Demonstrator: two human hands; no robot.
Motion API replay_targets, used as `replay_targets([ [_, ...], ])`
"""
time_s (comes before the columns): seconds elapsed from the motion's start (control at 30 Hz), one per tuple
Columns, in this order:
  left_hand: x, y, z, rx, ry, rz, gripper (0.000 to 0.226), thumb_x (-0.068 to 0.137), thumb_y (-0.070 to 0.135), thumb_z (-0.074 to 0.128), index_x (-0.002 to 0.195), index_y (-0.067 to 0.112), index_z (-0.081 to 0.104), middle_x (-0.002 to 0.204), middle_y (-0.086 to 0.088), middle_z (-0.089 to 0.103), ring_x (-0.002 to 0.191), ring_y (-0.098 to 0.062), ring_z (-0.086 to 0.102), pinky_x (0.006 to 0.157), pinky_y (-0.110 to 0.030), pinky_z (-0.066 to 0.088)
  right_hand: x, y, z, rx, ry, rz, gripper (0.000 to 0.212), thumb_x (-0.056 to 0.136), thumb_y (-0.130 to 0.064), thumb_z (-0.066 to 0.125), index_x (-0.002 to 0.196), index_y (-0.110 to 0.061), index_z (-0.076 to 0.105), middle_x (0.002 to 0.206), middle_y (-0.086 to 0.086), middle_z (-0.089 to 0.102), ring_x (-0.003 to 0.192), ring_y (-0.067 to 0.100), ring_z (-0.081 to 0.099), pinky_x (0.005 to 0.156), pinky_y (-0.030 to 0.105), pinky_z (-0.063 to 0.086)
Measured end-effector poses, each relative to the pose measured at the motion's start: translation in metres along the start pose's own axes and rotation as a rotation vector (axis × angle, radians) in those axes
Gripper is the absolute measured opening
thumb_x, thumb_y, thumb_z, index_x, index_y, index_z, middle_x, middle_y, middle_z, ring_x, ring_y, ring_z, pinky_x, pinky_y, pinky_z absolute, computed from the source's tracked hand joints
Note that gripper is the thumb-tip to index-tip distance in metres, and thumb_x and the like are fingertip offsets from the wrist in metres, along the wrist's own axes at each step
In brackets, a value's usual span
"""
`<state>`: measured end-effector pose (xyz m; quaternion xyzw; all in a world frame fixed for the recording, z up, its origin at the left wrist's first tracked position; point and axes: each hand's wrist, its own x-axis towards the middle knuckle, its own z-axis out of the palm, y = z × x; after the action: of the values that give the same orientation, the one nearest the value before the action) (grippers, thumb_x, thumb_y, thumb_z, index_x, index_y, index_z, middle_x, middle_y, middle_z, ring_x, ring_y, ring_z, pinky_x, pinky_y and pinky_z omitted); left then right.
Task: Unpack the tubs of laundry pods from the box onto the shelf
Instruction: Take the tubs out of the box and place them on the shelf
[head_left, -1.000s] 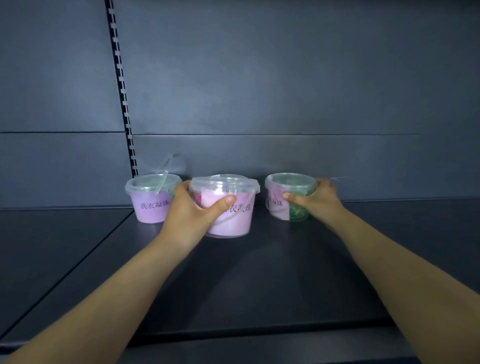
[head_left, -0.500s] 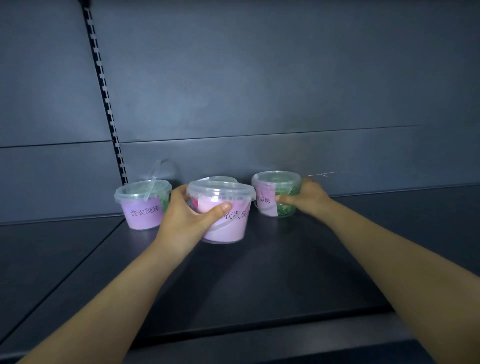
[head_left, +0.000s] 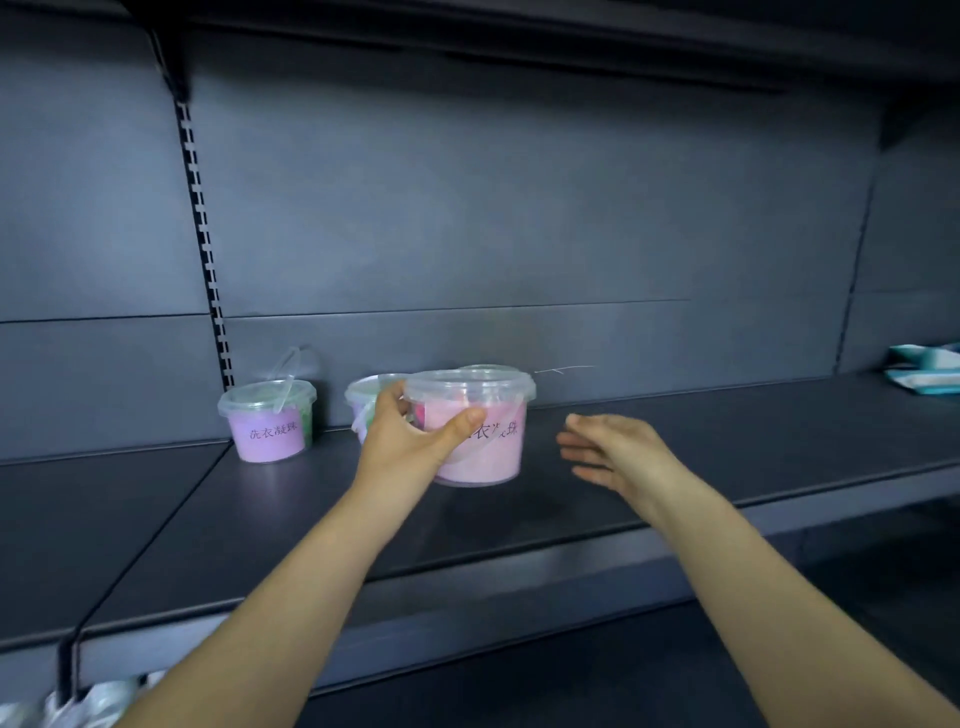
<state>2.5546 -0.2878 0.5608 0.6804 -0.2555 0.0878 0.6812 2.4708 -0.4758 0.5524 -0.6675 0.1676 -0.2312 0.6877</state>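
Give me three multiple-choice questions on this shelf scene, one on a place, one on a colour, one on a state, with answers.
1. Where is the tub with the raised handle?
A) leftmost of the tubs
B) far right
C) in a hand

2. What colour is its label?
A) yellow
B) purple
C) white

3. The right hand is:
A) gripping a tub
B) pressing a lid
C) open, holding nothing

Answers:
1 A: it stands by the slotted upright, left of the others.
2 B: purple with dark characters.
3 C: its fingers are straight, clear of the pink tub that the left hand grips.
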Motion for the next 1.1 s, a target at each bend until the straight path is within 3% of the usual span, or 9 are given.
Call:
replay_targets([
  [0.07,-0.021,0.016,0.01,-0.046,-0.02,-0.006,0.053,0.073,0.017,0.077,0.113,0.018,0.044,0.095,0.012,0.056,0.088,-0.006,0.056,0.07,-0.008,0.045,-0.033,0.001,-0.008,0.091,0.0,0.009,0.01,0.091,-0.021,0.06,0.093,-0.011,0.061,0.097,0.009,0.068,0.086,0.018,0.066,0.074,0.028,0.053],
  [0.17,-0.058,0.044,0.027,-0.061,-0.05,0.021,0.051,0.074,0.014,0.076,0.114,0.016,0.046,0.093,0.016,0.054,0.082,0.005,0.053,0.059,0.004,0.041,-0.082,-0.002,-0.022,0.174,-0.021,-0.018,0.011,0.09,-0.02,0.061,0.095,-0.01,0.063,0.096,0.008,0.07,0.088,0.019,0.067,0.076,0.028,0.053],
  [0.3,-0.112,0.078,0.051,-0.113,-0.06,0.031,0.05,0.074,0.017,0.076,0.114,0.019,0.047,0.107,0.003,0.061,0.086,0.002,0.057,0.066,-0.005,0.048,-0.146,-0.011,-0.057,0.199,-0.076,-0.081,0.013,0.089,-0.018,0.062,0.097,-0.009,0.066,0.092,0.005,0.073,0.088,0.016,0.068,0.086,0.031,0.052],
  [0.43,-0.178,0.115,0.081,-0.154,-0.06,0.034,0.045,0.075,0.017,0.075,0.112,0.02,0.049,0.108,0.003,0.062,0.092,-0.006,0.061,0.072,-0.013,0.049,-0.203,-0.018,-0.109,0.159,-0.097,-0.118,0.023,0.085,-0.02,0.067,0.104,-0.007,0.065,0.103,0.006,0.071,0.098,0.016,0.066,0.089,0.028,0.052],
  [0.63,-0.265,0.164,0.136,-0.158,-0.039,0.017,0.053,0.075,0.019,0.075,0.119,0.019,0.046,0.108,0.005,0.059,0.087,0.004,0.056,0.061,-0.001,0.046,-0.28,-0.03,-0.187,0.068,-0.085,-0.137,0.017,0.082,-0.017,0.071,0.096,-0.014,0.064,0.104,0.002,0.068,0.1,0.014,0.066,0.084,0.024,0.052],
  [0.73,-0.29,0.181,0.166,-0.176,-0.039,0.005,0.056,0.076,0.02,0.074,0.123,0.015,0.044,0.115,0.002,0.058,0.088,0.004,0.056,0.059,0.001,0.045,-0.297,-0.039,-0.223,0.038,-0.067,-0.148,0.015,0.081,-0.018,0.072,0.094,-0.016,0.063,0.104,0.002,0.069,0.098,0.013,0.066,0.087,0.026,0.051],
  [0.93,-0.302,0.201,0.208,-0.142,-0.078,0.006,0.056,0.077,0.022,0.074,0.123,0.017,0.041,0.109,0.006,0.056,0.086,0.007,0.053,0.058,0.002,0.044,-0.295,-0.048,-0.275,-0.006,-0.087,-0.172,0.018,0.08,-0.023,0.073,0.095,-0.021,0.063,0.103,-0.004,0.069,0.1,0.011,0.065,0.097,0.029,0.048],
  [1.1,-0.281,0.195,0.242,-0.107,-0.136,0.03,0.054,0.076,0.016,0.074,0.118,0.018,0.04,0.099,0.017,0.053,0.083,0.01,0.051,0.059,0.001,0.044,-0.262,-0.047,-0.296,-0.102,-0.099,-0.215,0.022,0.08,-0.028,0.073,0.097,-0.026,0.06,0.101,-0.012,0.066,0.099,0.002,0.06,0.089,0.023,0.044],
])
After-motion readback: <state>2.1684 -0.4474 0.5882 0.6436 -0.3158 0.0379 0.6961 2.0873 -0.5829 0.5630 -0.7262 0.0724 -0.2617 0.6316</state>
